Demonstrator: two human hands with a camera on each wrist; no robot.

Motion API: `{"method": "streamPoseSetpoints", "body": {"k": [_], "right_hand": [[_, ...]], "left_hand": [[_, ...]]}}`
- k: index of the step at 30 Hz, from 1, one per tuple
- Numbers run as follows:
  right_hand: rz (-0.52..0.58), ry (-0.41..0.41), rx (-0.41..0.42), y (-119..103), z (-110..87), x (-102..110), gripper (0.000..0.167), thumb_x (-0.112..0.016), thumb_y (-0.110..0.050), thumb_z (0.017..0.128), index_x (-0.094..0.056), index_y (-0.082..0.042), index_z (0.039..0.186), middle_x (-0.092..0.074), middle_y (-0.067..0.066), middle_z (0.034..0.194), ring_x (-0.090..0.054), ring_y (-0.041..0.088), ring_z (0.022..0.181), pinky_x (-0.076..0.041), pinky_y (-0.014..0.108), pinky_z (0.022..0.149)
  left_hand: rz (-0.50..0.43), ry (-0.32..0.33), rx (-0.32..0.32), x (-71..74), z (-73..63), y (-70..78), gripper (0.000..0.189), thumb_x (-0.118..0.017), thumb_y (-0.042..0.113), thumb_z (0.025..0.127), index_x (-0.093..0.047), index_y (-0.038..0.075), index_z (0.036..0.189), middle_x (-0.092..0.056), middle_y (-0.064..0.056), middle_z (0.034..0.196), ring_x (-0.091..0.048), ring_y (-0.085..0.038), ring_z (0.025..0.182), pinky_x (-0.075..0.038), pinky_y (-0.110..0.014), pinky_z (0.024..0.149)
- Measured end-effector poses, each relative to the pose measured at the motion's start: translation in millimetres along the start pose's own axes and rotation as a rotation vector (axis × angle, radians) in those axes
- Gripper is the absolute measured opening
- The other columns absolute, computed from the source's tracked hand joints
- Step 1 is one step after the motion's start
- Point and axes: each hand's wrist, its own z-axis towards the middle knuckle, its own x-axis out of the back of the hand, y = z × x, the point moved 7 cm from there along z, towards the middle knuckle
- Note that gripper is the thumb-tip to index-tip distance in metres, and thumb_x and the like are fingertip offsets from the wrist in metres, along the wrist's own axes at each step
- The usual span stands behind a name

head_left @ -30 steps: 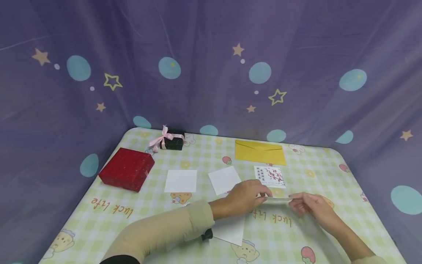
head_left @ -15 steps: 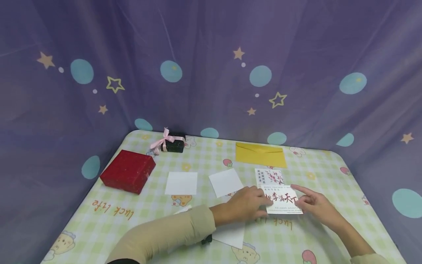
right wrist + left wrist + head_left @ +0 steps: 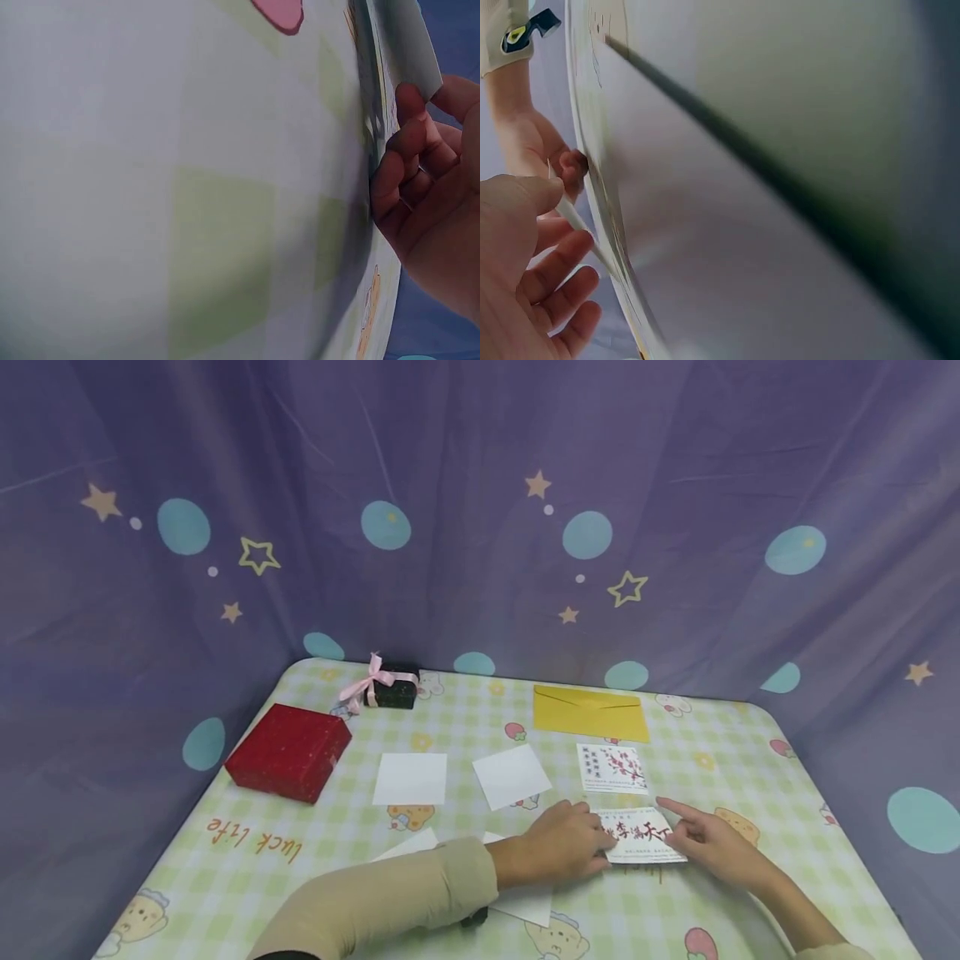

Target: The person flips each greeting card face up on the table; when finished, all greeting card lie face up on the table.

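Between both hands is a white card (image 3: 641, 839) printed with red brush-style characters, in front of a second card (image 3: 613, 768) with a red blossom picture. At its left edge my left hand (image 3: 564, 843) pinches the card; the left wrist view shows the thumb and index finger (image 3: 562, 259) on it. My right hand (image 3: 716, 850) holds the right edge, its index finger stretched out past the card's top corner in the head view. Seen from the right wrist, a card corner (image 3: 412, 45) sits between that hand's thumb and fingers.
Two blank white cards (image 3: 410, 779) (image 3: 512, 777) lie left of the blossom card. More white paper (image 3: 528, 906) is partly under the left forearm. A yellow envelope (image 3: 590, 714), a red box (image 3: 288, 752) and a black box with pink ribbon (image 3: 393, 687) stand farther back.
The card was seen nearly edge-on, then its printed face tipped into view. Since then both hands have brought it slightly nearer the body, uncovering the lower part of the blossom card.
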Motion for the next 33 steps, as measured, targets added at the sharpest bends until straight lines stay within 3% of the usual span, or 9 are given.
{"method": "streamPoseSetpoints", "body": {"k": [17,33], "right_hand": [[-0.074,-0.010,-0.106,10.2,0.4,0.4,0.053,-0.061,-0.027,0.103,-0.050,0.002,0.147,-0.052,-0.006,0.070,-0.039,-0.002,0.053,-0.042,0.025,0.049],[-0.103,-0.013,-0.112,11.4,2.1,1.5,0.052,-0.065,-0.027,0.100,-0.055,0.002,0.143,-0.048,-0.008,0.065,-0.035,-0.002,0.049,-0.041,0.024,0.046]], "left_hand": [[0.046,-0.057,0.029,-2.4,6.7,3.3,0.025,-0.059,0.050,0.099,-0.071,0.039,0.118,-0.070,0.014,0.116,-0.059,-0.006,0.101,-0.044,-0.023,0.083],[0.085,-0.124,0.024,-10.6,8.8,6.4,0.026,-0.055,0.050,0.101,-0.071,0.038,0.119,-0.070,0.013,0.116,-0.060,-0.007,0.103,-0.048,-0.027,0.090]]}}
